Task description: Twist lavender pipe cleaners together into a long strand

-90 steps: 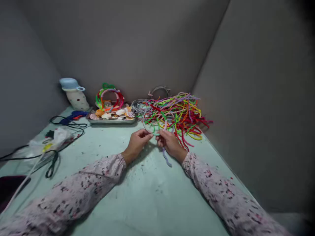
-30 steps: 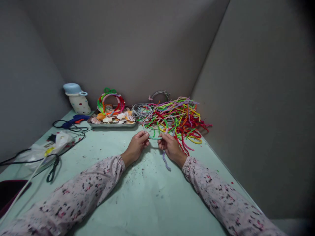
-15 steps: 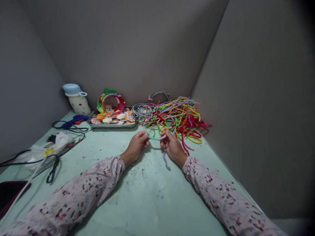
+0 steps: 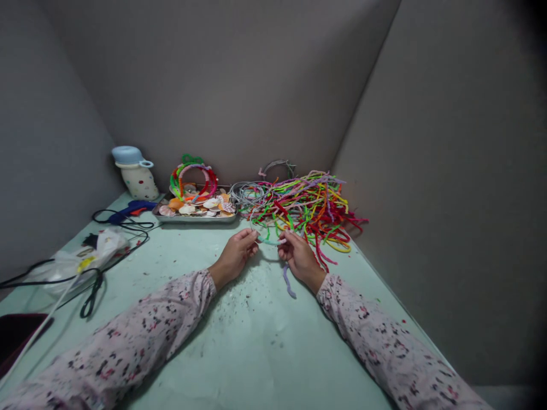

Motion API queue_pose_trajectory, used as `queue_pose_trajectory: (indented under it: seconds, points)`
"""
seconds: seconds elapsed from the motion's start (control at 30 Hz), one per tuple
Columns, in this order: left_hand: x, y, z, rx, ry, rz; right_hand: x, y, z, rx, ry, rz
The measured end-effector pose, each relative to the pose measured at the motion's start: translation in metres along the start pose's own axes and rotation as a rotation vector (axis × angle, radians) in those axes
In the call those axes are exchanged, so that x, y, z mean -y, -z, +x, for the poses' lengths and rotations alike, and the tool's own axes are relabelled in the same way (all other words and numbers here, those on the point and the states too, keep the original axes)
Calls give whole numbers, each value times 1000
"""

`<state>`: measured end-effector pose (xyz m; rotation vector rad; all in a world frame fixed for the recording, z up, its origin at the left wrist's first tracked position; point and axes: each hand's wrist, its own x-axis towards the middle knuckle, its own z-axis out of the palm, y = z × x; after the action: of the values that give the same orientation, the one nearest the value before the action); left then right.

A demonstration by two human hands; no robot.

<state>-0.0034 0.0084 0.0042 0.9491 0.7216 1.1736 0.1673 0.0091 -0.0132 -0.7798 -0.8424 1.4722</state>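
My left hand [image 4: 236, 254] pinches one side of a wire ring partly wrapped in pale green pipe cleaner [image 4: 270, 242]. Thumb and fingers of my right hand [image 4: 301, 257] are closed on the other side, where a whitish stretch of the wrapping meets the fingertips. A lavender pipe cleaner [image 4: 289, 284] hangs down below my right hand, its upper part hidden by the fingers. The ring is held just above the table, in front of a tangled pile of coloured pipe cleaners [image 4: 316, 199]. Fine detail between the fingertips is too small to make out.
Behind my left hand stands a metal tray [image 4: 196, 218] of seashells, with wrapped colourful rings [image 4: 193, 182] on it. Bare wire rings [image 4: 248, 194] lie beside the pile. At left are a bottle [image 4: 137, 176], black cable [image 4: 89, 304] and a plastic bag [image 4: 106, 245]. Grey panels enclose the table.
The view has shifted very slightly. My right fingers have moved down a little at the wrapping; both hands keep their hold on the ring.
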Motion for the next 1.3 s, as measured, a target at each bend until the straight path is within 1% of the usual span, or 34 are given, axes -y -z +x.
queue_pose_trajectory:
  seconds: [0.23,0.37,0.47,0.63,0.93,1.13,1.3]
  points:
    - [-1,-1,1,10,12,34,-1,1,1,-9,-3,-3]
    - [0,-1,1,-11,-25,62,0,0,0,-3,-1,4]
    - [1,0,1,-27,-25,63,1,-2,0,-10,16,17]
    - [2,1,1,-21,-24,40,1,-2,0,-10,19,-1]
    - [2,-1,2,-49,-30,88,-1,-1,1,-21,19,23]
    - [4,1,4,-31,-26,93,1,-1,0,-11,36,38]
    - [4,2,3,-4,-27,94,2,1,3,-67,60,96]
